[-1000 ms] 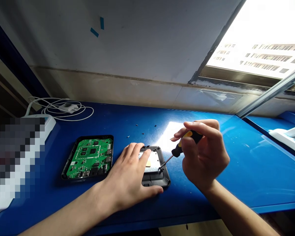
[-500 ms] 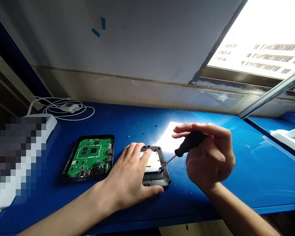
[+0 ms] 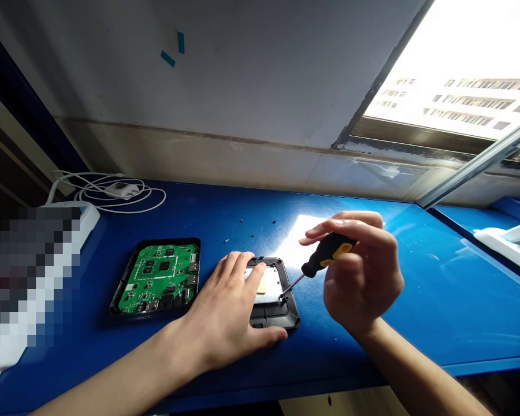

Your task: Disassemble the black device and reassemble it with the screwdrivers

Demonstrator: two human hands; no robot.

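My left hand spans a black plastic cover on the blue table, its fingers over the far side and its thumb along the near edge. A silvery metal plate with a yellowish pad lies in that cover, partly hidden by my fingers. My right hand is closed around the black and yellow handle of a screwdriver. The slanted shaft's tip meets the plate's near right corner; a screw there is too small to make out. Left of my hand sits a black casing holding a green circuit board.
Several small screws lie on the blue table beyond the cover. A white charger with a coiled cable rests at the back left. At the left edge is a white device, partly pixelated. A wall stands behind.
The screwdriver handle has turned in my right hand, bringing its yellow patches into view. My right hand has shifted slightly left. The left hand keeps its place on the cover.
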